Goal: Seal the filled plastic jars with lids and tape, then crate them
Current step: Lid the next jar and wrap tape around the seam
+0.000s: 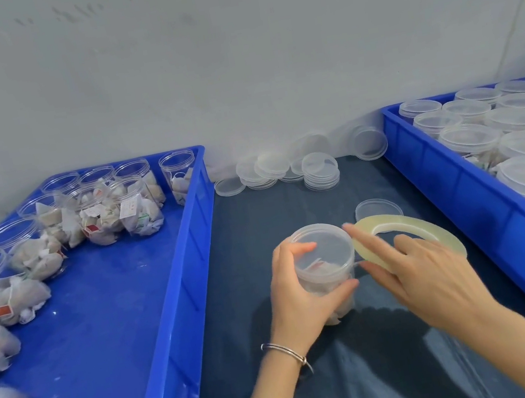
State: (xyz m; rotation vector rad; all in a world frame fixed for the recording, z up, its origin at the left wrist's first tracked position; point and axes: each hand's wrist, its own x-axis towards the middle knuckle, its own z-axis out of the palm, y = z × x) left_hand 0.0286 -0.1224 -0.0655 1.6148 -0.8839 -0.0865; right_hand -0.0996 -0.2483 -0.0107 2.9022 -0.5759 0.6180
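We see a dark blue cloth-covered table [289,201] against a pale grey wall [231,65] | left hand [299,291] grips the lidded clear plastic jar [325,258] at centre | right hand [419,273], seemingly pinching the yellowish tape roll [432,227], forefinger touching lid rim.

A left crate [194,279] and a right crate [458,173] are set on the worktop [257,220], with a strip of worktop between them. Open jars [122,201] are stood in the left crate toward its far end. Lidded jars [485,126] are packed in the right crate. Loose lids [287,168] are heaped at the back between the crates, against the wall [231,65]. Nearer, a jar [325,258] is held at the centre, with the tape [409,233] just to its right and one lid [377,209] behind the tape
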